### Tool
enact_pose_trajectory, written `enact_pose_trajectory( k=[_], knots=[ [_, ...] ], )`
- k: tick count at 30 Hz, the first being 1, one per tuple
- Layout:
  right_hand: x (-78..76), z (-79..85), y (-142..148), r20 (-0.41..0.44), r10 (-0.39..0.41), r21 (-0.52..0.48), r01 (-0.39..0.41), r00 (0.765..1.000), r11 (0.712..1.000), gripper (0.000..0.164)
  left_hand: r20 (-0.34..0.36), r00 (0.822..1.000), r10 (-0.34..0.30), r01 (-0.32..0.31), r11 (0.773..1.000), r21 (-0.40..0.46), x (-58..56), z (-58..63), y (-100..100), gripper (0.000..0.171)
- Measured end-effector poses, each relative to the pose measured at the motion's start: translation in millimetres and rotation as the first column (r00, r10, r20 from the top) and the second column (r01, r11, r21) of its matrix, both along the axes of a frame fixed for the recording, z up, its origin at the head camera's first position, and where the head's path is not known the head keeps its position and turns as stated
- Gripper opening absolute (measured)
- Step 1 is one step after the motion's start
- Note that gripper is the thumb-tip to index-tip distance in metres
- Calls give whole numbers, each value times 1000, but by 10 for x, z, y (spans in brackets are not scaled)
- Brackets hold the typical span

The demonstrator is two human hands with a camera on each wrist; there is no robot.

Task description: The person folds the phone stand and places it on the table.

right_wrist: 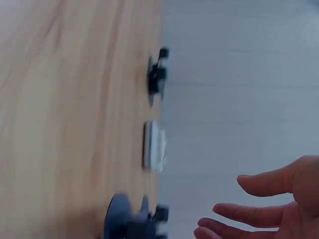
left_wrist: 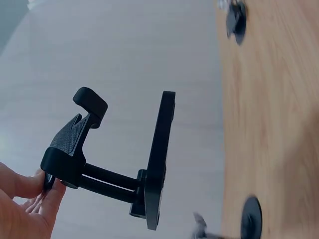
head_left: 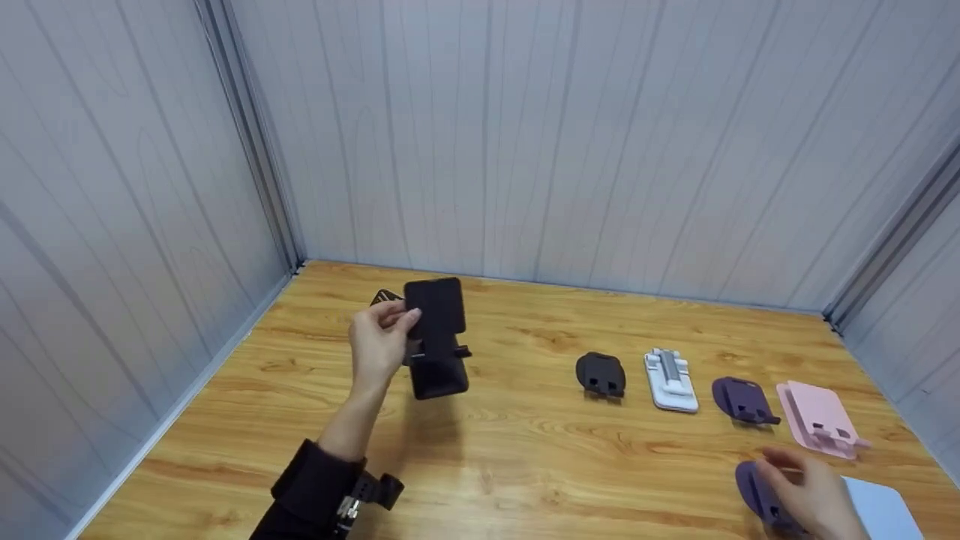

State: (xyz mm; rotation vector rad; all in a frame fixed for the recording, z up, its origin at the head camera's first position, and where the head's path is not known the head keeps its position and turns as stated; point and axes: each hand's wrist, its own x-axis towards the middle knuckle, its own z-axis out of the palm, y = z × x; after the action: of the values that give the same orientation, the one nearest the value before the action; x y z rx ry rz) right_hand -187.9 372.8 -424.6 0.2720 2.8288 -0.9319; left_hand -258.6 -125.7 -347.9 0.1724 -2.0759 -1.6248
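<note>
My left hand point(head_left: 377, 345) pinches a black phone stand point(head_left: 436, 307) by one edge of its upper plate and holds it above the table. In the left wrist view the stand point(left_wrist: 157, 164) appears unfolded, with twin rods joining its lipped holder to a flat base. My right hand point(head_left: 814, 487) is over a purple phone stand point(head_left: 750, 484) at the lower right and partly hides it. Its fingers point(right_wrist: 249, 214) are spread from the thumb, with nothing between them in the right wrist view.
Across the right half of the wooden table point(head_left: 525, 465) lie a dark round-based stand point(head_left: 600, 373), a white folded stand point(head_left: 673, 382), another purple stand point(head_left: 745, 401), a pink stand point(head_left: 821, 416) and a pale blue flat piece point(head_left: 885, 510). A black slotted item point(head_left: 385, 296) shows behind my left hand. Panel walls point(head_left: 525, 135) enclose the table.
</note>
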Motion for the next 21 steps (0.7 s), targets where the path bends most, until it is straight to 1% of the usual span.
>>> enact_pose_trajectory(
  k=[3,6,8,9,13,16,21],
  knots=[
    [-55,57,-309,-71,34,-65,-38,997,997,45,-17,999,-50,50,999,10,42,9,153,21],
    [-130,65,-601,-136,66,-112,-82,988,990,40,-29,994,-104,104,994,20,85,0,312,21],
    [-171,77,-783,-155,92,-158,-116,984,981,39,-51,989,-139,140,990,28,113,-13,418,19],
    [-190,91,-866,-152,104,-181,-131,983,975,39,-64,986,-157,159,987,31,127,-22,471,19],
    [-245,125,-1140,-163,170,-271,-210,972,939,39,-98,972,-214,219,975,44,173,-62,666,18],
    [-272,136,-1283,-185,218,-321,-269,958,908,40,-106,964,-244,251,966,67,198,-95,792,18],
    [-312,131,-1450,-185,271,-410,-325,945,852,42,-108,953,-283,295,949,110,220,-156,969,17]
  ],
)
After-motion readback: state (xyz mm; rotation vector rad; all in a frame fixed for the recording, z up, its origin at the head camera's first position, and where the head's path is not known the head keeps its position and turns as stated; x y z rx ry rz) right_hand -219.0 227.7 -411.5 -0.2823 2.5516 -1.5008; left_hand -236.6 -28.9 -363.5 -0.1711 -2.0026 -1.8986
